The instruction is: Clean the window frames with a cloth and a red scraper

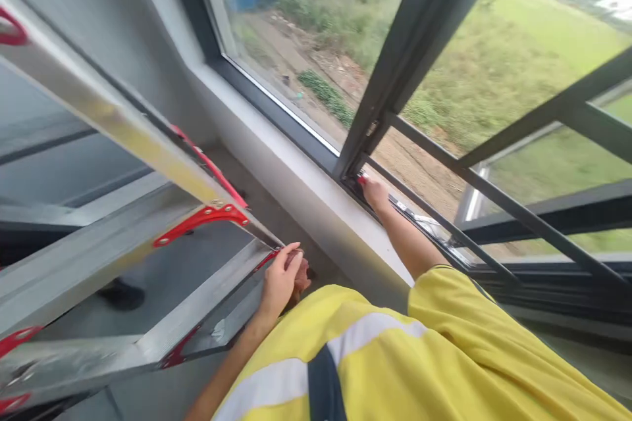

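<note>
Window frame (402,59) stands beyond the pale sill (296,174); at its lower corner we find the right hand (375,195) with fingers closed around a small red item (363,179), its kind unclear. The left hand (281,283) grips a reddish-brown cloth (300,276) beside the ladder (148,148). We judge that this tight corner calls for light, steady pressure, knuckles clear of the bars (494,196).

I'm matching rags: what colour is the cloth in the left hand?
Reddish-brown; the cloth shows best in the head view.
</note>
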Available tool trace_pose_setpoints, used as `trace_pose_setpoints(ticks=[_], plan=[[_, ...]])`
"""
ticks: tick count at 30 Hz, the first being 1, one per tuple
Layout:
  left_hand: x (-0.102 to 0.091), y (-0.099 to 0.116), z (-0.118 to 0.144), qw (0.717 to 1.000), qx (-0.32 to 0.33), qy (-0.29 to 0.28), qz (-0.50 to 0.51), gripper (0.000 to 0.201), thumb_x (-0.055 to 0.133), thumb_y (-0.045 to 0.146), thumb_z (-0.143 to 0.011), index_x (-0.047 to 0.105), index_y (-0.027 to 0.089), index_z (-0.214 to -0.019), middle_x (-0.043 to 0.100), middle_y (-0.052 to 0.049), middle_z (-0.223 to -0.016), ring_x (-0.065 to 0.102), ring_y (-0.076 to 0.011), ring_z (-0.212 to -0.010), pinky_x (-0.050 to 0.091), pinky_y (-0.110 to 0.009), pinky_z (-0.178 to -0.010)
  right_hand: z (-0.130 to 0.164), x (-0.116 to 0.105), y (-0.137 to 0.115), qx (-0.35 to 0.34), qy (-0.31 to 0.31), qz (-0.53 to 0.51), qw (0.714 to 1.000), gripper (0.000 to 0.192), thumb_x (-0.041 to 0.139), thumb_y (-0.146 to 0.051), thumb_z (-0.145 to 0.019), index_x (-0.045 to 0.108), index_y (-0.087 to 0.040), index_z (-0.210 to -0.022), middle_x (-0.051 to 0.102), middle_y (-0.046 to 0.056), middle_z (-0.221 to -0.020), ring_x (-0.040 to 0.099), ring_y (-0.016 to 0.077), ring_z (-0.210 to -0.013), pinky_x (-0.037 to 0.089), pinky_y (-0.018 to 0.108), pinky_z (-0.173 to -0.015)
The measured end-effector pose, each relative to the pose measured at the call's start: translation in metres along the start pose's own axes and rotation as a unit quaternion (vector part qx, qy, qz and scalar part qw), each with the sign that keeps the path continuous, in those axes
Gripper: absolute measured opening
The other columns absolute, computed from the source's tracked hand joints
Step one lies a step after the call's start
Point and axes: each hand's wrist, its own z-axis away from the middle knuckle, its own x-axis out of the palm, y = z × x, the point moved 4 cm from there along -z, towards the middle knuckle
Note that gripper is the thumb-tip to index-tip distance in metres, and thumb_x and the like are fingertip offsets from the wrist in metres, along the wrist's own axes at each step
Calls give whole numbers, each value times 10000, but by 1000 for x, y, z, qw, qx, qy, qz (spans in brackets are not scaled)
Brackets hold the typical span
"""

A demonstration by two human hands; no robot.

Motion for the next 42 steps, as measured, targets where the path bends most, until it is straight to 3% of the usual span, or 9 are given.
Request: trace_pose_setpoints(ticks=[3, 8, 12, 16, 22, 42], plan=[[-1, -11, -8, 1000, -12, -22, -15, 413, 500, 510, -830, 609, 236, -1119, 656, -68, -1156, 576, -259, -1101, 406, -412, -985, -12, 16, 28, 33, 9, 10, 999, 352, 307, -331, -987, 559, -147, -1150, 650, 131, -1054, 619, 221, -969, 474, 302, -795], [-1, -11, -11, 999, -23, -32, -17, 400, 514, 481, -831, 606, 239, -1136, 679, -56, -1091, 611, -238, -1011, 438, -376, -924, -37, 25, 6, 17, 19, 10, 1000, 382, 269, -351, -989, 551, -151, -1150, 660, 135, -1026, 626, 228, -944, 459, 294, -776], [-1, -12, -17, 999, -24, -25, -12, 395, 521, 469, -825, 609, 229, -1127, 679, -60, -1081, 613, -233, -993, 447, -365, -904, -45, 27, 4, 11, 13, 12, 1000, 349, 304, -336, -983, 549, -155, -1153, 667, 134, -1008, 631, 234, -937, 452, 291, -767], [-2, -13, -16, 999, -22, -21, -19, 381, 520, 452, -824, 619, 224, -1114, 680, -61, -1080, 610, -236, -1000, 436, -377, -920, -47, 27, 11, 5, -10, 21, 1000, 331, 351, -336, -972, 540, -154, -1173, 670, 132, -999, 633, 238, -943, 445, 287, -759], [-2, -9, -16, 999, -26, -13, -20, 377, 521, 446, -814, 635, 215, -1090, 690, -66, -1058, 625, -239, -971, 464, -370, -877, -49, 30, 6, -5, 23, 39, 999, 336, 289, -313, -986, 545, -154, -1133, 669, 133, -984, 632, 233, -934, 447, 286, -747], [6, -16, -19, 999, -30, -24, -14, 371, 521, 441, -811, 629, 221, -1089, 686, -56, -1067, 611, -232, -984, 436, -369, -918, -48, 34, 2, -39, -2, 75, 996, 304, 308, -289, -979, 536, -154, -1129, 662, 136, -965, 634, 240, -925, 460, 286, -725]])
